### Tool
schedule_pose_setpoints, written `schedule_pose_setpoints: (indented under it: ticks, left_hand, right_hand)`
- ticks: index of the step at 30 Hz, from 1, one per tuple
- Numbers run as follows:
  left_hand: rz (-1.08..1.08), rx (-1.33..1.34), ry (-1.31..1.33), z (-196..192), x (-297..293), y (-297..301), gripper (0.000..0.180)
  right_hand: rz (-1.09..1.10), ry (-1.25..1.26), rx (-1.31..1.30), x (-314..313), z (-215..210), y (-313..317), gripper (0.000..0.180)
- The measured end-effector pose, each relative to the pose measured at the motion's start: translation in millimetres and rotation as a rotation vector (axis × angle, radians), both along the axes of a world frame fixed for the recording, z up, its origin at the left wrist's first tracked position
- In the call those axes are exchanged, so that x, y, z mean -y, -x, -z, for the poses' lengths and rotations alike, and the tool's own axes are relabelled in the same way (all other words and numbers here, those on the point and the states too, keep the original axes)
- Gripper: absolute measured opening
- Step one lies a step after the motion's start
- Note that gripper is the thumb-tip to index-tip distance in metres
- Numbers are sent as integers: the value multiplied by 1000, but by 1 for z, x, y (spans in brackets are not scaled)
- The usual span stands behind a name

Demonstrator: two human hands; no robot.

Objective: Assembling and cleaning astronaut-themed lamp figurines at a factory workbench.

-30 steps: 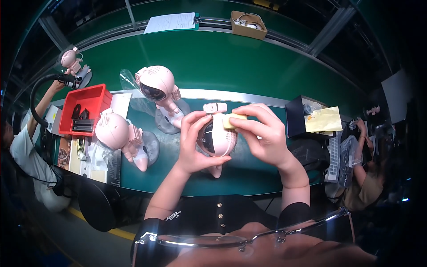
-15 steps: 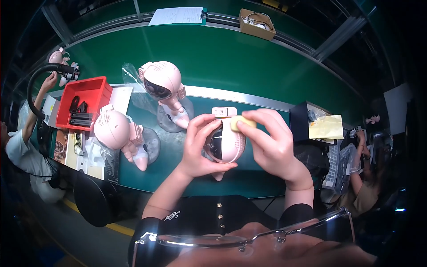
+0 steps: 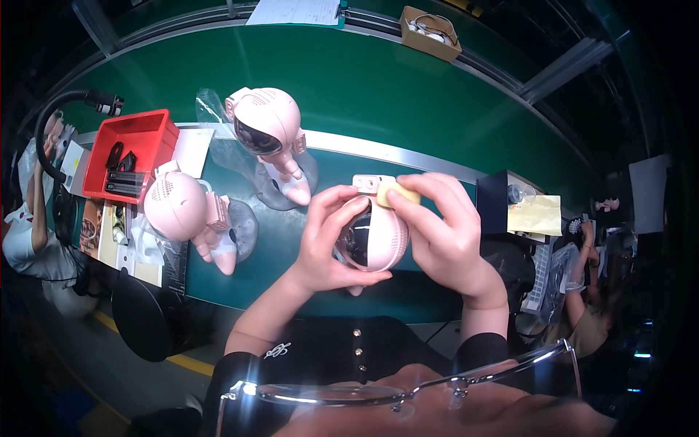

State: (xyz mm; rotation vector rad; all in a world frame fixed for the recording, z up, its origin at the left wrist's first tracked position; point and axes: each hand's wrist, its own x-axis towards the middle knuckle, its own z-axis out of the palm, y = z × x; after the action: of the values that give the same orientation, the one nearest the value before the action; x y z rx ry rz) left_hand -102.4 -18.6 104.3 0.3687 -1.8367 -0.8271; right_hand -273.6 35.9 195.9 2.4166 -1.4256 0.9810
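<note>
Above the near edge of a green bench I hold a pink round-headed toy robot (image 3: pixel 377 237) with a dark face panel. My left hand (image 3: pixel 328 237) wraps around the left side of its head. My right hand (image 3: pixel 437 233) cups the right side and pinches a small yellow pad (image 3: pixel 397 193) against the top of the head. Two more pink toy robots are on the bench: one (image 3: pixel 269 138) stands beyond my hands, the other (image 3: pixel 191 218) lies to the left.
A red bin (image 3: pixel 149 135) with dark parts sits at the left, next to a black flexible hose (image 3: pixel 51 124). A cardboard box (image 3: pixel 429 33) and a paper sheet (image 3: pixel 295 11) lie across the green conveyor (image 3: pixel 408 102). Other people sit at far left and far right.
The view has shifted slightly. My right hand has slid the yellow pad a little along the top of the robot's head; both hands stay on the robot.
</note>
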Motion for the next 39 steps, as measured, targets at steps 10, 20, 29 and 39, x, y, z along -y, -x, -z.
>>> schedule_pose_setpoints:
  ticks: [10, 20, 29, 39]
  left_hand:
    - [10, -37, -4, 2, 1, 2, 91]
    - [-2, -49, -12, 5, 1, 1, 90]
    - [-11, -29, 8, 4, 2, 0, 90]
    - [-13, -27, 28, 3, 0, -1, 90]
  right_hand:
    - [-21, -9, -75, -16, -6, 1, 44]
    - [-85, -99, -42, -30, -12, -9, 41]
    - [14, -55, 32, -3, -5, -12, 36]
    - [46, -4, 226, -16, 7, 5, 32]
